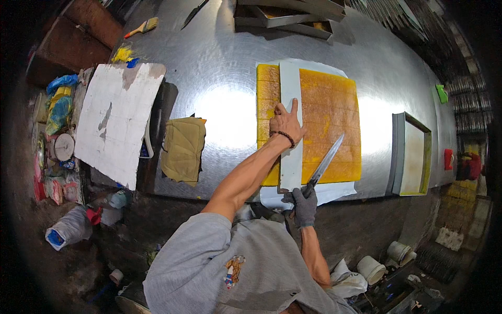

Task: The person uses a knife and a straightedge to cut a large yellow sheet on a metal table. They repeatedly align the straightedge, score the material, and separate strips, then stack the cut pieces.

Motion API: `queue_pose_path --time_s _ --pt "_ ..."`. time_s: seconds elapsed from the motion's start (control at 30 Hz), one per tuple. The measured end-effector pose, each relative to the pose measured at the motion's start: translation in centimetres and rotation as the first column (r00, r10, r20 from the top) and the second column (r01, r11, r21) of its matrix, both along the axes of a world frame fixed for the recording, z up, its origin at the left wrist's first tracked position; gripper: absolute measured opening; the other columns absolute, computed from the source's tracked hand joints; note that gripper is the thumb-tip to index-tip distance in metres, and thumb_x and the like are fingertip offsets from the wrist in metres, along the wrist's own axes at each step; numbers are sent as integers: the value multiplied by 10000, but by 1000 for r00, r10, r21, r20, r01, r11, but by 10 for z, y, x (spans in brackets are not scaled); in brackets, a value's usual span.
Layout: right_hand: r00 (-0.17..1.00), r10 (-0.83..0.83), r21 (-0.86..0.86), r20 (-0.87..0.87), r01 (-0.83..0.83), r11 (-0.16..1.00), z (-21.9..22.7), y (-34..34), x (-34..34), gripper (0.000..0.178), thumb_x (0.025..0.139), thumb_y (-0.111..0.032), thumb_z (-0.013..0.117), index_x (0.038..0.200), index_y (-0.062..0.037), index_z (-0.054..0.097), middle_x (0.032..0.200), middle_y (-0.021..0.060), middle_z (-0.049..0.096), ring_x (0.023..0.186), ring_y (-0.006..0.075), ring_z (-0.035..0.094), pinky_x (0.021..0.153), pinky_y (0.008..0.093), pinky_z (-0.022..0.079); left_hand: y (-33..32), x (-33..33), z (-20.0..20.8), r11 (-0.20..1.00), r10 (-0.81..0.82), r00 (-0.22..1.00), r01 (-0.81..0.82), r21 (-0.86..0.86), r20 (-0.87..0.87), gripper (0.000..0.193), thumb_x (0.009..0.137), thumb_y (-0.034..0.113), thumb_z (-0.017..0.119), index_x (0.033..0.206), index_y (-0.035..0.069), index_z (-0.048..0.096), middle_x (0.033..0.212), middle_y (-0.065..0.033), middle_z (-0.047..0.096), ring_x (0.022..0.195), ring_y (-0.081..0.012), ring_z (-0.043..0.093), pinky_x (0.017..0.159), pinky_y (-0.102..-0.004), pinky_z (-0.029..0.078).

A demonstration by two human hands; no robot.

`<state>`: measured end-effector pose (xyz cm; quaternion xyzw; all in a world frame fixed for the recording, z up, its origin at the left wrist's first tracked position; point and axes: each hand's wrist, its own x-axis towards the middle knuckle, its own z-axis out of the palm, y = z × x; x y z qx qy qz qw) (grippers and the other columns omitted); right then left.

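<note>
Fingers (295, 107) of the bare left hand (286, 125) are spread wide in the head view, pressing on a flat, pale straightedge (291, 162), with the index finger pointing along it and the thumb stretched out to the right. A bracelet (285, 137) of dark beads circles that wrist. The right hand (305, 206), in a grey knitted glove, closes its fingers around the dark handle of a long knife (326, 161), whose blade slants up and rightward over the near part of a yellow-orange slab (332, 115).

That slab lies on white sheeting (337, 191) on the shiny metal desk (225, 68), in front of the person. Lines mark its surface, and the straightedge crosses it from the far edge to the near one, leaving a narrower band on the left and a broader part on the right.

Left of the slab lie a folded tan cloth (182, 150) and a worn white board (117, 118). Toward the far side are a paintbrush (142, 27) and stacked metal frames (285, 22); well to the right rests a rectangular tray (398, 154) with a pale inside.
</note>
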<state>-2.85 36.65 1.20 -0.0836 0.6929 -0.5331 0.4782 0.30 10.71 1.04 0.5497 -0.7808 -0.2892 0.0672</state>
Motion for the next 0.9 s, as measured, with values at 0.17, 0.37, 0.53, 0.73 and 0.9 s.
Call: queue_pose_path --time_s 0.17,0.37,0.53,0.73,0.9 --pt "999 38 -36 -23 -39 999 -12 5 -7 155 949 -32 638 985 1 491 832 184 682 688 291 730 602 425 638 -1 0 0 1000 3 1000 -2 29 -24 1113 734 435 828 1620 114 235 1289 -317 382 1028 -458 612 735 -530 561" --pt "998 61 28 -13 -60 998 -4 0 -4 188 951 -69 649 1012 -10 481 831 203 705 691 297 737 572 392 628 -5 1 1 996 -17 1000 17 85 -2 1106 772 478 796 1640 133 205 1302 -298 378 1094 -436 589 779 -518 555" --pt "997 71 17 -26 -71 997 -13 2 -6 191 951 -66 648 1031 2 488 831 202 704 690 292 737 573 382 627 -5 2 8 995 -30 998 26 94 48 1087 801 495 781 1648 143 197 1320 -300 391 1153 -418 570 837 -498 555" --pt "999 45 -88 -3 -45 995 -8 2 -3 176 954 -48 635 1058 22 511 845 180 693 695 296 737 604 399 633 -3 5 24 992 -44 996 35 125 72 1053 837 489 780 1644 143 199 1364 -331 400 1248 -435 530 913 -489 560" --pt "998 53 7 -33 -52 999 13 -4 2 147 952 -58 644 1010 10 528 825 163 694 657 260 714 608 377 616 -7 2 17 989 -53 995 41 139 84 1071 852 501 775 1652 152 153 1425 -332 369 1313 -453 490 970 -506 548"
